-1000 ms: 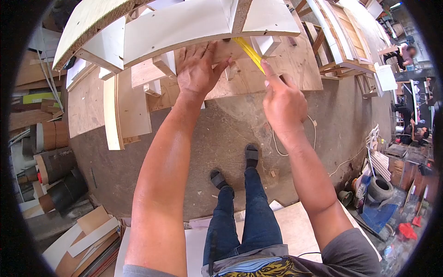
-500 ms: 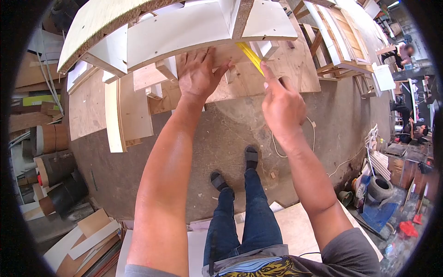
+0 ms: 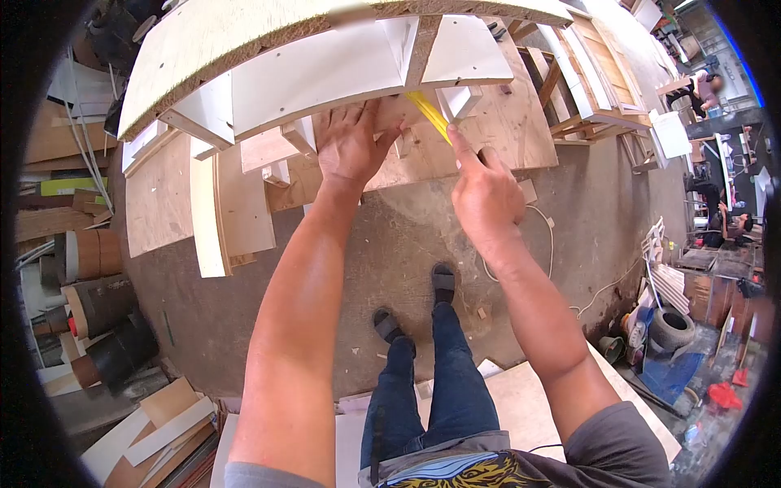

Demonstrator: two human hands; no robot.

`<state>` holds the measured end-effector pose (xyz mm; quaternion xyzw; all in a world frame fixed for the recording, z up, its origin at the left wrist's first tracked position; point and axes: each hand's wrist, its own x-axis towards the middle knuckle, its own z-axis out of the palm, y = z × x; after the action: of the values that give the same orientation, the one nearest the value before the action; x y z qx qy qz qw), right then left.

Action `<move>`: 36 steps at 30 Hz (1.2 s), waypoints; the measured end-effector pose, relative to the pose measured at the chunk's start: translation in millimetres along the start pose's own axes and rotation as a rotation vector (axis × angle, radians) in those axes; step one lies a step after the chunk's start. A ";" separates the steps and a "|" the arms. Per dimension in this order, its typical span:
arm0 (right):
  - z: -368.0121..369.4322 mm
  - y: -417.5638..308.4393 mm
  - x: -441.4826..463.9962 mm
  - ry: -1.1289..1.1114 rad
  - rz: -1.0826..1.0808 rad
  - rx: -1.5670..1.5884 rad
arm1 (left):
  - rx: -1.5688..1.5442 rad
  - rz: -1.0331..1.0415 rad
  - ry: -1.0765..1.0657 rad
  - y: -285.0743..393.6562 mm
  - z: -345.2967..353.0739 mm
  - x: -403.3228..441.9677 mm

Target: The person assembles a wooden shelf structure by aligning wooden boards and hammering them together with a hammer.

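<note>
My left hand (image 3: 348,150) lies flat with fingers apart against a wooden piece beneath the white-faced wooden frame (image 3: 317,69); its fingertips are partly hidden under the frame's edge. In my right hand (image 3: 490,195) is a long, slim yellow tool (image 3: 431,115), gripped with the index finger stretched along it. The far end of that tool runs under the frame, so its kind cannot be made out. A small white-sided block (image 3: 461,101) stands just right of the tool. Left of my left hand is another short block (image 3: 299,135). Beneath everything lies a plywood sheet (image 3: 521,146).
A curved pale wooden piece (image 3: 209,220) juts toward me at left. Wood offcuts (image 3: 167,423) and rolls (image 3: 118,346) crowd the left side. A white cable (image 3: 551,244) lies on the concrete floor. At right are a wooden frame (image 3: 598,69), a tyre (image 3: 671,328) and people farther off.
My right hand and the yellow tool have shifted slightly left and a little down in view. The left hand stays at the same spot under the frame. The view has tilted a little.
</note>
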<state>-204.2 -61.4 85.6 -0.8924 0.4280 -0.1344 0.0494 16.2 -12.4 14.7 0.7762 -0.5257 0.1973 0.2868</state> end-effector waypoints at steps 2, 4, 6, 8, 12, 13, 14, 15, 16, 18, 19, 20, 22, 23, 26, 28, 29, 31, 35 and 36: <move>-4.8 -4.9 -0.2 -0.070 0.051 0.028 | -0.011 0.002 0.008 1.1 -0.9 -1.1; -9.6 -4.6 -1.5 -0.089 0.092 0.092 | -0.034 -0.075 -0.122 -1.3 2.4 -2.9; -15.0 -1.7 -5.2 -0.094 0.114 0.193 | -0.043 -0.116 -0.206 -1.0 -0.3 -0.2; -20.0 6.8 -15.8 -0.094 0.120 0.333 | -0.039 -0.124 -0.257 5.2 -10.0 1.2; -41.7 11.7 -39.3 -0.213 0.211 0.513 | -0.230 -0.209 -0.321 21.0 -33.3 2.7; -43.6 16.4 -45.7 -0.199 0.188 0.550 | -0.230 -0.175 -0.264 27.9 -38.2 -1.5; -38.6 25.3 -55.8 -0.190 0.167 0.588 | -0.230 -0.143 -0.212 34.0 -39.0 -10.0; -40.5 32.1 -66.0 -0.182 0.149 0.624 | -0.233 -0.111 -0.163 42.7 -43.0 -16.1; -52.8 34.9 -74.3 -0.189 0.126 0.634 | -0.348 -0.223 -0.252 56.8 -56.5 -14.7; -56.6 53.5 -98.2 -0.199 0.129 0.675 | -0.578 -0.449 -0.443 87.0 -82.1 -13.0; -54.5 66.7 -105.4 -0.196 0.125 0.694 | -0.617 -0.440 -0.441 96.0 -79.9 -15.3; -55.3 80.0 -114.9 -0.204 0.151 0.681 | -0.655 -0.434 -0.446 102.4 -69.5 -23.1; -55.7 106.9 -124.5 -0.219 0.200 0.659 | -0.715 -0.436 -0.446 120.3 -60.7 -23.3; -56.5 119.6 -124.0 -0.218 0.228 0.622 | -0.737 -0.453 -0.449 131.9 -58.8 -21.9; -46.2 157.9 -102.6 -0.154 0.216 0.553 | -0.740 -0.506 -0.461 143.2 -34.0 -17.1; -33.2 178.8 -68.5 -0.190 0.247 0.469 | -0.714 -0.566 -0.467 141.1 -11.3 -15.3; -25.0 189.5 -47.7 -0.210 0.257 0.428 | -0.696 -0.592 -0.468 137.5 -2.0 -16.9; -6.2 208.9 -4.4 -0.211 0.251 0.413 | -0.663 -0.633 -0.474 126.8 11.5 -21.3; 17.8 228.9 63.3 -0.298 0.297 0.350 | -0.652 -0.866 -0.451 100.8 10.8 -46.8; 25.5 233.7 81.7 -0.313 0.290 0.334 | -0.678 -0.926 -0.407 90.0 10.5 -55.2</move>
<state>-323.6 -272.5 29.8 -0.8110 0.5105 -0.0550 0.2805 -87.8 -5.9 -5.5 0.8118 -0.2113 -0.2788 0.4676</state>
